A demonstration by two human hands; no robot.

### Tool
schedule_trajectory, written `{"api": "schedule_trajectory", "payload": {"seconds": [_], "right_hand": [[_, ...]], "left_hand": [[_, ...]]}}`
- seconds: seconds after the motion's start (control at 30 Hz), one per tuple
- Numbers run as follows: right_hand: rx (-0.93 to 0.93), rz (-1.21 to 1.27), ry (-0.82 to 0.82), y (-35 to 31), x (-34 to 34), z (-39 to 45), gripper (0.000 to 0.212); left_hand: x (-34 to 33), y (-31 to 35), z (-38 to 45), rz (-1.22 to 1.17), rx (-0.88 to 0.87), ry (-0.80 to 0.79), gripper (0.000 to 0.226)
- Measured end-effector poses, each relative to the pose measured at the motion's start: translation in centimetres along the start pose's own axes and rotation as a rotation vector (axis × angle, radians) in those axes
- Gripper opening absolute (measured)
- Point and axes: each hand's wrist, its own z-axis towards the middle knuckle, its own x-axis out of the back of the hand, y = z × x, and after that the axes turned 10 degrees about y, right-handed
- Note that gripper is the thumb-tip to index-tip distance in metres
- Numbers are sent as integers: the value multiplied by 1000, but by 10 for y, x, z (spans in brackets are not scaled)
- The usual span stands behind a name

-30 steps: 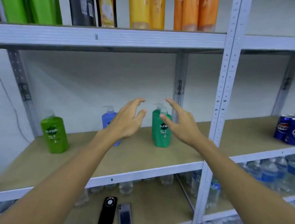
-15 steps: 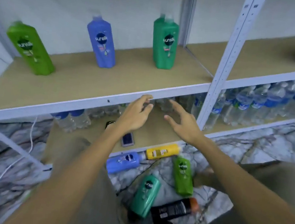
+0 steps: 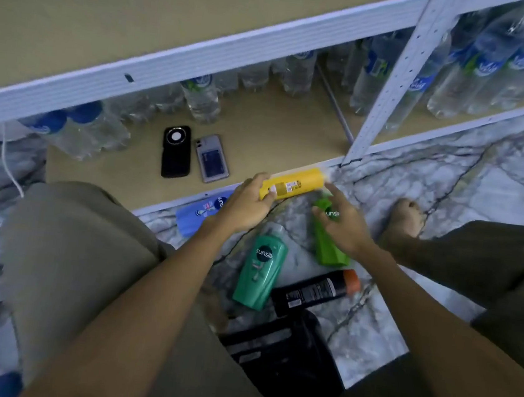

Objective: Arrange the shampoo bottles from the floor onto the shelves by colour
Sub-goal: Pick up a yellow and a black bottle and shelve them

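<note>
ITEM: your hands, now down at floor level.

- Left hand [image 3: 247,204]: fingers curled over the near end of the yellow bottle [image 3: 293,183], which lies on its side on the marble floor [image 3: 452,174] right against the edge of the bottom shelf [image 3: 261,133]. Looks like a grip forming; bottle not lifted yet, as far as you can tell.
- Right hand [image 3: 345,226]: fingers spread and relaxed, holding nothing, hovering over the light-green bottle [image 3: 327,245]; contact w/ it can't be told.
- Still on floor: blue bottle [image 3: 200,214] partly under your left wrist, teal bottle [image 3: 261,268], black bottle w/ orange cap [image 3: 315,291], all lying flat between your knees.
- Bottom shelf also holds two phones [image 3: 193,154] and water bottles [image 3: 200,96].

CHANGE vs. 0.5 s ago: both hands were empty and in mid-air by the middle shelf edge; view has since dropped, so the shelved green, blue and teal bottles are out of frame bar a blue scrap at top. Hands have come down onto the floor pile.

MEANING (judgement): last placement is done; next pick has begun, yellow first, poss. light-green w/ the right. Five bottles left to sort, so task is well short of finished.
</note>
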Motion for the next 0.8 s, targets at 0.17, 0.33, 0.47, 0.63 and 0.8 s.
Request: {"api": "schedule_trajectory", "payload": {"seconds": [0.17, 0.33, 0.47, 0.63, 0.8], "right_hand": [[-119, 1, -14, 36, -21, 10, 64], [-194, -28, 30, 69, -35, 28, 67], [-258, -76, 77, 93, -50, 38, 71], [-359, -70, 112, 119, -69, 43, 78], [-331, -103, 95, 131, -79, 46, 85]], "left_hand": [[-31, -19, 33, 153, -15, -130, 53], [-55, -27, 70, 242, -30, -127, 54], [-80, -35, 92, 223, -54, -109, 52], [-107, -49, 113, 244, -113, -82, 55], [-122, -58, 122, 321, -107, -16, 64]]}}
